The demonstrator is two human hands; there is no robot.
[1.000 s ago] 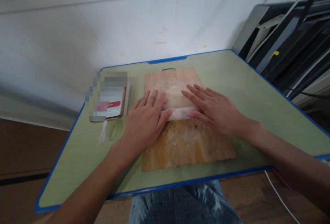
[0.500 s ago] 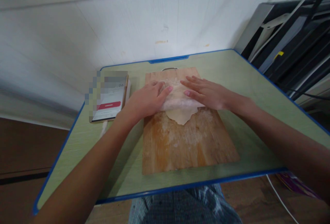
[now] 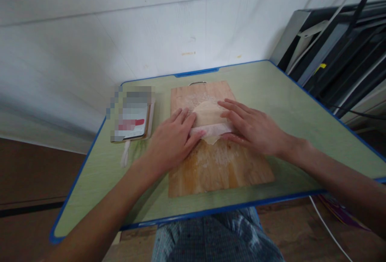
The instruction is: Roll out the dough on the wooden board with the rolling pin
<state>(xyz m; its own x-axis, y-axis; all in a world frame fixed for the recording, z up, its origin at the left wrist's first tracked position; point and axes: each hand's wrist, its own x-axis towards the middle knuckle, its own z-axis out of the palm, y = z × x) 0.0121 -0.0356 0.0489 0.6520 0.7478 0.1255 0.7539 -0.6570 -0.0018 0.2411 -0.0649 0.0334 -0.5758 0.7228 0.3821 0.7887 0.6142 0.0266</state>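
A pale, floury rolling pin point(image 3: 212, 129) lies crosswise on a thin sheet of dough point(image 3: 208, 111), which shows on its far side and in a small flap on its near side. My left hand point(image 3: 173, 139) holds the pin's left end, fingers reaching over it and thumb along its near side. At the other end, my right hand point(image 3: 256, 127) grips the pin, its fingers forward and thumb on the near side. Both ends of the pin are hidden by my hands. Beneath the dough is a flour-dusted wooden cutting board point(image 3: 220, 169).
A phone point(image 3: 132, 117) lies at the left, partly blurred out, with a white cord point(image 3: 125, 153) beside it. The green table point(image 3: 301, 121) has a blue edge and stands against a white wall point(image 3: 150, 40). Dark flat panels point(image 3: 346, 60) lean at the right.
The rolling pin and both hands have come nearer to me over the dough. More dough shows beyond the pin and less on the near side. The view has shifted slightly.
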